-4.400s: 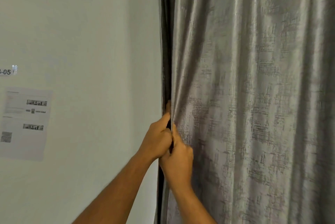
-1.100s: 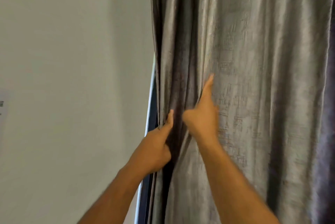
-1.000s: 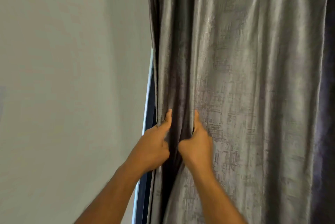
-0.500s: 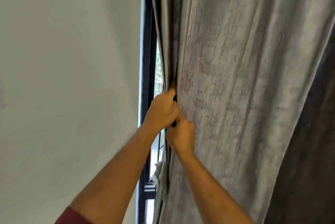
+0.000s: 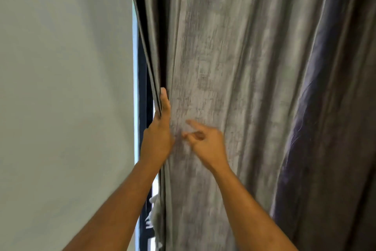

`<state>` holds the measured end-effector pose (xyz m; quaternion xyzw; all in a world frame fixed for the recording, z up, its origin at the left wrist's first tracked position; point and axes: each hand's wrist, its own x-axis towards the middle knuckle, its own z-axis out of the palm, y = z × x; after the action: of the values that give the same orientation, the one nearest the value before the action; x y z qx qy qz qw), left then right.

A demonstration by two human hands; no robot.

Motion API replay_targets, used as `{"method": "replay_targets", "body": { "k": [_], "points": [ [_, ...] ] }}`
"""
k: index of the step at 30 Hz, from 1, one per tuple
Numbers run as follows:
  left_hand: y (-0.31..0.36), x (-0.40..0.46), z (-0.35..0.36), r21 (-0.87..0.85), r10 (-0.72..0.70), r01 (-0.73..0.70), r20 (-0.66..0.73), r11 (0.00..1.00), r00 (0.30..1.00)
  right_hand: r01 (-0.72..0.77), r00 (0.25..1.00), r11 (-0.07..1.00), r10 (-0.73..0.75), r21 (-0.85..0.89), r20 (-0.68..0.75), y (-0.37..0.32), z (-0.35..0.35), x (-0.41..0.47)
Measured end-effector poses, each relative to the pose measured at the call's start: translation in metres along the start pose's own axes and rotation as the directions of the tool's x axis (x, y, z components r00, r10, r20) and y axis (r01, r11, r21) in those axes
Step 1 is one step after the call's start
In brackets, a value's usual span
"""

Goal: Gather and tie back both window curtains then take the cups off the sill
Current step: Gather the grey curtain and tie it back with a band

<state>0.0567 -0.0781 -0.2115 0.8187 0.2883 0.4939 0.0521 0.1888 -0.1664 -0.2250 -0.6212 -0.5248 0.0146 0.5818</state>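
Note:
A grey, shiny curtain hangs in long folds and fills the right two thirds of the view. My left hand grips its gathered left edge, thumb lying up the front and fingers hidden behind the folds. My right hand hovers just in front of the cloth to the right, fingers loosely spread and blurred, holding nothing. The cups and the sill are out of view.
A plain pale wall takes up the left side. Between wall and curtain shows a strip of dark window frame with daylight behind it. A white fringed bit of cloth hangs low beside the frame. Darker folds lie far right.
My right hand has let go of the curtain edge and moved right, fingers spreading. My left hand keeps its hold on the bunched edge.

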Motion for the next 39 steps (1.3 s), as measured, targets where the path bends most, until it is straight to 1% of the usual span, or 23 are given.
{"method": "replay_targets", "body": {
  "k": [1, 2, 3, 4, 5, 7, 9, 12, 15, 16, 19, 22, 25, 26, 28, 30, 31, 33, 34, 36, 37, 38, 39],
  "points": [
    [-0.002, -0.002, 0.003, 0.047, 0.022, -0.021, -0.001, 0.999, 1.000, -0.006, 0.978, 1.000, 0.002, -0.016, -0.210, -0.006, -0.014, 0.009],
    [-0.003, -0.003, 0.006, 0.078, 0.035, -0.034, -0.001, 0.996, 0.999, -0.017, 0.922, 0.998, -0.008, -0.061, -0.387, -0.012, -0.028, 0.020],
    [-0.002, -0.001, 0.008, 0.101, 0.043, -0.043, 0.007, 0.994, 0.999, -0.046, 0.870, 0.993, -0.011, -0.104, -0.493, -0.016, -0.041, 0.034],
    [-0.002, -0.001, 0.010, 0.118, 0.034, -0.035, 0.017, 0.992, 0.999, -0.107, 0.849, 0.986, 0.021, -0.132, -0.529, -0.018, -0.050, 0.047],
    [0.000, 0.000, 0.012, 0.130, 0.027, -0.030, 0.020, 0.991, 0.999, -0.172, 0.850, 0.975, 0.074, -0.142, -0.522, -0.018, -0.059, 0.063],
    [0.001, 0.002, 0.016, 0.150, 0.017, -0.021, 0.027, 0.988, 0.999, -0.256, 0.873, 0.963, 0.193, -0.083, -0.448, -0.013, -0.067, 0.086],
    [0.001, 0.004, 0.021, 0.145, 0.020, -0.026, 0.038, 0.989, 0.999, -0.277, 0.876, 0.961, 0.255, 0.005, -0.409, 0.000, -0.065, 0.098],
    [-0.001, 0.010, 0.023, 0.146, 0.039, -0.044, 0.042, 0.988, 0.998, -0.241, 0.880, 0.964, 0.266, 0.114, -0.394, 0.018, -0.055, 0.106],
    [0.001, 0.015, 0.022, 0.181, 0.005, -0.012, 0.044, 0.983, 0.999, -0.255, 0.866, 0.962, 0.271, 0.096, -0.421, 0.020, -0.047, 0.101],
    [0.002, 0.017, 0.022, 0.183, -0.008, -0.001, 0.051, 0.983, 0.999, -0.252, 0.858, 0.960, 0.279, 0.119, -0.432, 0.019, -0.045, 0.099],
    [0.006, 0.018, 0.021, 0.189, -0.028, 0.014, 0.070, 0.982, 0.997, -0.184, 0.869, 0.951, 0.275, 0.248, -0.412, 0.008, -0.037, 0.095],
    [0.006, 0.019, 0.022, 0.190, -0.040, 0.027, 0.065, 0.981, 0.997, -0.214, 0.887, 0.955, 0.279, 0.207, -0.368, 0.007, -0.028, 0.097],
    [0.001, 0.021, 0.026, 0.159, -0.015, 0.002, 0.078, 0.987, 0.997, -0.173, 0.878, 0.940, 0.283, 0.295, -0.386, 0.016, -0.026, 0.102],
    [-0.001, 0.022, 0.029, 0.154, -0.007, -0.005, 0.081, 0.988, 0.997, -0.168, 0.870, 0.939, 0.285, 0.301, -0.403, 0.019, -0.025, 0.101],
    [-0.002, 0.025, 0.032, 0.147, -0.037, 0.023, 0.094, 0.989, 0.995, -0.134, 0.859, 0.960, 0.236, 0.246, -0.453, 0.023, -0.019, 0.093],
    [0.003, 0.028, 0.035, 0.146, -0.101, 0.085, 0.111, 0.986, 0.989, -0.062, 0.846, 0.994, 0.102, 0.093, -0.523, 0.025, -0.010, 0.076],
    [0.007, 0.030, 0.033, 0.164, -0.138, 0.119, 0.108, 0.979, 0.985, -0.037, 0.843, 0.999, 0.041, 0.018, -0.536, 0.024, -0.006, 0.067],
    [0.010, 0.035, 0.035, 0.143, -0.171, 0.154, 0.117, 0.978, 0.978, -0.024, 0.849, 0.998, -0.006, -0.051, -0.528, 0.014, 0.001, 0.053],
    [0.010, 0.035, 0.035, 0.075, -0.172, 0.164, 0.109, 0.984, 0.979, -0.007, 0.854, 0.997, -0.034, -0.077, -0.519, 0.008, 0.006, 0.051],
    [0.006, 0.036, 0.042, -0.088, -0.141, 0.153, 0.129, 0.984, 0.982, 0.057, 0.892, 0.991, -0.105, -0.120, -0.439, -0.013, 0.017, 0.053],
    [0.003, 0.037, 0.046, -0.083, -0.091, 0.103, 0.142, 0.991, 0.986, 0.107, 0.910, 0.983, -0.157, -0.150, -0.383, -0.023, 0.024, 0.055],
    [0.003, 0.036, 0.043, -0.070, -0.094, 0.102, 0.115, 0.992, 0.989, 0.140, 0.917, 0.974, -0.195, -0.177, -0.348, -0.030, 0.029, 0.060],
    [0.002, 0.038, 0.040, -0.061, -0.143, 0.151, 0.121, 0.987, 0.982, 0.144, 0.930, 0.970, -0.199, -0.194, -0.308, -0.037, 0.033, 0.064]
  ]
}}
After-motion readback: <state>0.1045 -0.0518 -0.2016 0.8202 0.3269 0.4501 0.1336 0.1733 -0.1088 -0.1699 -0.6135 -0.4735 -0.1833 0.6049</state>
